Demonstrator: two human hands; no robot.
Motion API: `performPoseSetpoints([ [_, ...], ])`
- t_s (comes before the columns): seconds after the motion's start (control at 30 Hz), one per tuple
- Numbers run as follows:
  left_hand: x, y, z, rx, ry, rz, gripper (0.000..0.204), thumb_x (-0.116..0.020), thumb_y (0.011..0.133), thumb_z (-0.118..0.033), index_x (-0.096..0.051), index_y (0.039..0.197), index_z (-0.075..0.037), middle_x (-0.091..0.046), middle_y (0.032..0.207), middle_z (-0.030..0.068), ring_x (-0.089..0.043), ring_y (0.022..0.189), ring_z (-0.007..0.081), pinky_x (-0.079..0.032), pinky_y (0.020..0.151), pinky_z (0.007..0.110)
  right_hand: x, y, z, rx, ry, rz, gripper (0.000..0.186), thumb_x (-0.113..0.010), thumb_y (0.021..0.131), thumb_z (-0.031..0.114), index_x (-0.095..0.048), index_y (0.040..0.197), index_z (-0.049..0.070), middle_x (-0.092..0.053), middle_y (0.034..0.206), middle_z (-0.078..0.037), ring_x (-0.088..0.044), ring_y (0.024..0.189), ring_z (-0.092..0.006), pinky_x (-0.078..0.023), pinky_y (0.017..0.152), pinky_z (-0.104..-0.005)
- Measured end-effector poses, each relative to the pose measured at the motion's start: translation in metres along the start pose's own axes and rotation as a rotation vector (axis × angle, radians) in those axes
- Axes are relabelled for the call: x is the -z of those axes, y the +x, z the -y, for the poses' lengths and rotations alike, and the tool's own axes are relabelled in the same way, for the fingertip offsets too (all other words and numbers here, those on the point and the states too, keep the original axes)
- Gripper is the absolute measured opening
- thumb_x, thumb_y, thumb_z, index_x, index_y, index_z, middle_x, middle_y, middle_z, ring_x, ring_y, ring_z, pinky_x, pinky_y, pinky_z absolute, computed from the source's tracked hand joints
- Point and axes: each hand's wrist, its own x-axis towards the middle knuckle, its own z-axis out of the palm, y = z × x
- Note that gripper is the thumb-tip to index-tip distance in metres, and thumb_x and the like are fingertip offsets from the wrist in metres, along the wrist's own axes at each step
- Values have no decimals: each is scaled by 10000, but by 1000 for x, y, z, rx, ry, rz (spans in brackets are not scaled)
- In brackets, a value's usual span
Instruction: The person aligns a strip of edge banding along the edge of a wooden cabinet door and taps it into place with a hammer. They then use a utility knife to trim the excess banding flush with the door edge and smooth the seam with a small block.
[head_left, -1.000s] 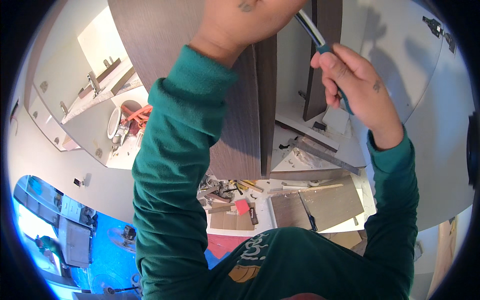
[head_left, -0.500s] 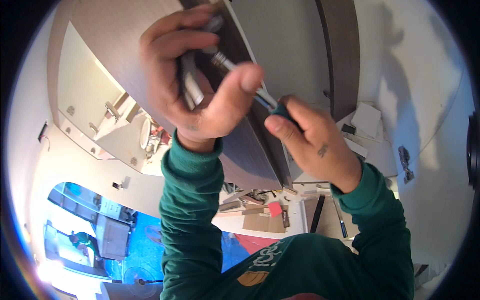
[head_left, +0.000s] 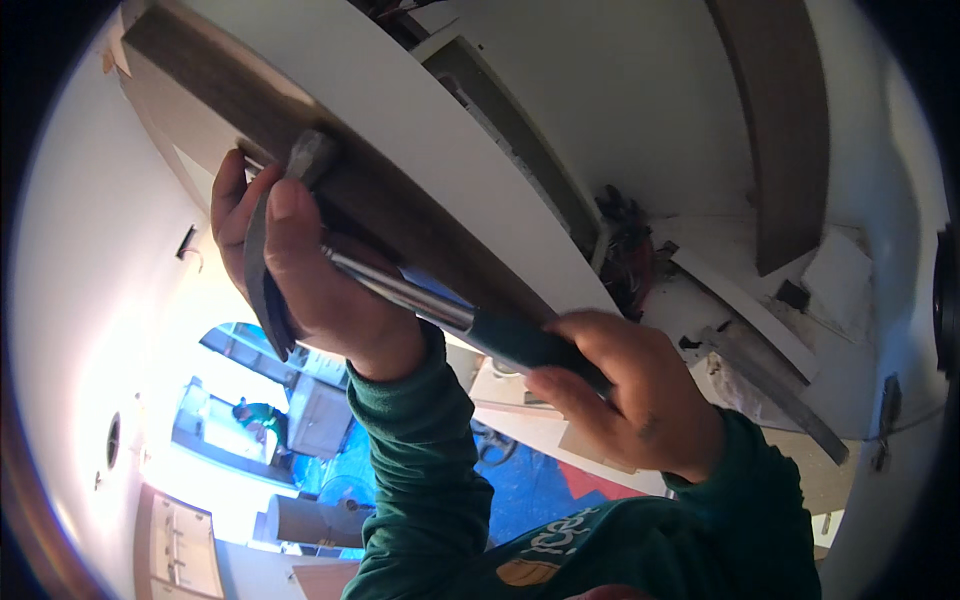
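Note:
A claw hammer (head_left: 400, 292) with a bright metal shaft and dark green grip slants across the middle of the view. My right hand (head_left: 640, 395) is wrapped round its grip. Up at the head end, my left hand (head_left: 330, 300) is closed, with the curved claw between its thumb and fingers. The hammer's striking end shows above the thumb, against a brown wood-grain board (head_left: 205, 75). The left fingertips reach the board's edge beside a small bright metal bit, too small to name.
A white panel (head_left: 450, 140) runs along the board. On the right, a white ledge holds offcut strips (head_left: 750, 310), a white slab (head_left: 840, 285) and red and black tools (head_left: 630, 260). Far off at lower left, a person (head_left: 262, 415) in green is near blue floor covering (head_left: 525, 495).
The view has turned, and the board lies at a flatter slant. The hammer has swung lower and left in view, its grip more exposed. Both hands have stayed at its two ends.

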Motion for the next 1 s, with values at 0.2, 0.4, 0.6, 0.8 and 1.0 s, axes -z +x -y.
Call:
performPoseSetpoints([
  [0.2,5,5,4,-194,23,66,238,-476,1069,-108,-653,1162,21,-671,1176,222,-693,1104,311,-560,1003,416,6,-12,-23,-174,343,211,306,-641,1001,222,-585,1209,5,-698,924,-206,-718,766,-341,-552,677,-419],
  [0.4,-6,10,-14,154,-265,77,296,-529,1059,-184,-623,1233,37,-691,1057,213,-727,1003,297,-610,886,404,-6,-6,-42,-46,318,158,281,-694,970,272,-611,1007,6,-667,779,-166,-676,614,-273,-526,586,-394],
  [0.6,11,18,-12,113,-117,213,258,-583,1009,-227,-648,1152,-23,-722,1066,167,-739,942,265,-620,837,402,-15,-5,-55,80,330,130,280,-724,945,272,-592,839,50,-584,628,-95,-551,462,-198,-427,494,-345],
  [0.8,1,16,-23,370,-228,160,272,-605,945,-289,-647,1115,-81,-673,1177,145,-692,1068,286,-595,911,477,-26,-5,-60,88,396,29,293,-751,924,257,-569,787,72,-527,602,-82,-518,475,-198,-378,483,-358],
  [1.0,-1,14,-22,290,-81,203,303,-671,880,-377,-639,1062,-137,-469,1457,175,-585,1258,354,-553,1010,487,-32,-6,-62,100,421,-3,284,-758,920,234,-562,792,71,-523,650,-97,-513,505,-207,-382,494,-347],
])
